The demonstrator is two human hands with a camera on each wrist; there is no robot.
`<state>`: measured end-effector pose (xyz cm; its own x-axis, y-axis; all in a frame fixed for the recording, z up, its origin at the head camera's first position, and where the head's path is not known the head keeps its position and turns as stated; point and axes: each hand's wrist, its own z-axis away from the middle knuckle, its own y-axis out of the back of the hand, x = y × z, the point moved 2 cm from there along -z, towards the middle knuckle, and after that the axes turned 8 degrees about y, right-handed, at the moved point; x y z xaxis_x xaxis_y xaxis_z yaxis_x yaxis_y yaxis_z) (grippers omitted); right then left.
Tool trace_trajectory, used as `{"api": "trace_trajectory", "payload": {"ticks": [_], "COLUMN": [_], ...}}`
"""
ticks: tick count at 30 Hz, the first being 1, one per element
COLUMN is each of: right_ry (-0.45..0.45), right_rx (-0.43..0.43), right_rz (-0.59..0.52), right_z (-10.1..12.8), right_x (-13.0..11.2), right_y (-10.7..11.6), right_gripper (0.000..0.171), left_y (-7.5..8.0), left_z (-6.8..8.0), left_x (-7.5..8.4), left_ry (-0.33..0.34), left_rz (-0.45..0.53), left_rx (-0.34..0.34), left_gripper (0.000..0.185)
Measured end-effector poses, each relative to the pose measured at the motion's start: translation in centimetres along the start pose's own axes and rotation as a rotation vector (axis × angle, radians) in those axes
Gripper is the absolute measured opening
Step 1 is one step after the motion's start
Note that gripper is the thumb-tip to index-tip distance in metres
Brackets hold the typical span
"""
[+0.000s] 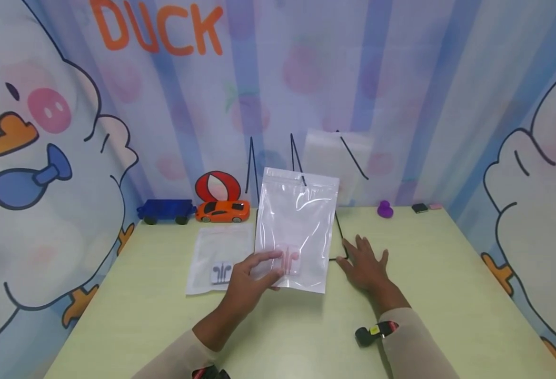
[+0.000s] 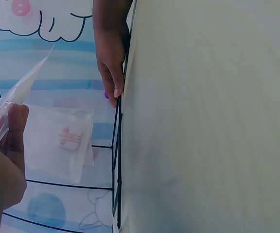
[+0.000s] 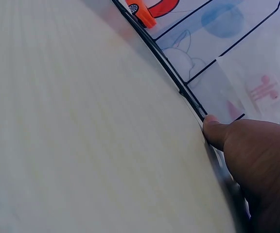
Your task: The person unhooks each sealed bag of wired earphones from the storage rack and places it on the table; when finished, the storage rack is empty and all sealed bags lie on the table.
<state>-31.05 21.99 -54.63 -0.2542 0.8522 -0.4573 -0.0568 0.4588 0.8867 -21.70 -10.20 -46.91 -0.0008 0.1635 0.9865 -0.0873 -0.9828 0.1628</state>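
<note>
Green table (image 1: 448,295) under everything.

Big clear bag (image 1: 301,221) standing up above the middle of the table, zip strip on top, bottom edge low near the tabletop. Probably very light, thin, floppy and a bit slippery, so easy to bend or drop. Best taken by a pinch at a bottom corner or at the stiffer zip strip, not in the soft middle. Inside, low down: one small pink earphone set (image 1: 289,259), resting at the bottom.

Left of the big clear bag, flat on the table: second clear bag (image 1: 218,252), with a small grey earphone set (image 1: 221,272) near its lower edge. Behind the big clear bag, a third clear bag (image 1: 337,158) propped on a black wire rack (image 1: 339,231); hard to tell from the head view what is inside.

Left hand (image 1: 249,279) at the lower left of the big clear bag, pinching it between thumb and fingers, right by the pink earphone set.

Right hand (image 1: 365,266) just right of the big clear bag, flat on the table, fingers spread, holding nothing, fingertips touching the foot of the wire rack.

Far left behind the big clear bag: blue toy truck (image 1: 164,209), then orange toy car (image 1: 222,210). Far right behind it: tiny purple duck (image 1: 385,209).
</note>
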Motion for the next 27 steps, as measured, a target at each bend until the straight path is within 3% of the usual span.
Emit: {"api": "trace_trajectory", "payload": {"ticks": [10, 22, 27], "right_ry": [-0.009, 0.009, 0.010], "right_rx": [-0.007, 0.006, 0.001], "right_rz": [-0.006, -0.014, -0.004], "right_z": [0.1, 0.2, 0.3], "right_x": [-0.4, -0.4, -0.4], "right_y": [0.2, 0.4, 0.3], "right_gripper": [0.069, 0.069, 0.069], "left_y": [0.2, 0.5, 1.2], "left_z": [1.8, 2.5, 2.5], "left_x": [-0.1, -0.2, -1.1], "left_ry": [-0.023, -0.103, -0.059], "left_rz": [0.099, 0.105, 0.101], "left_rx": [-0.056, -0.080, -0.072], "left_gripper": [0.042, 0.041, 0.041]}}
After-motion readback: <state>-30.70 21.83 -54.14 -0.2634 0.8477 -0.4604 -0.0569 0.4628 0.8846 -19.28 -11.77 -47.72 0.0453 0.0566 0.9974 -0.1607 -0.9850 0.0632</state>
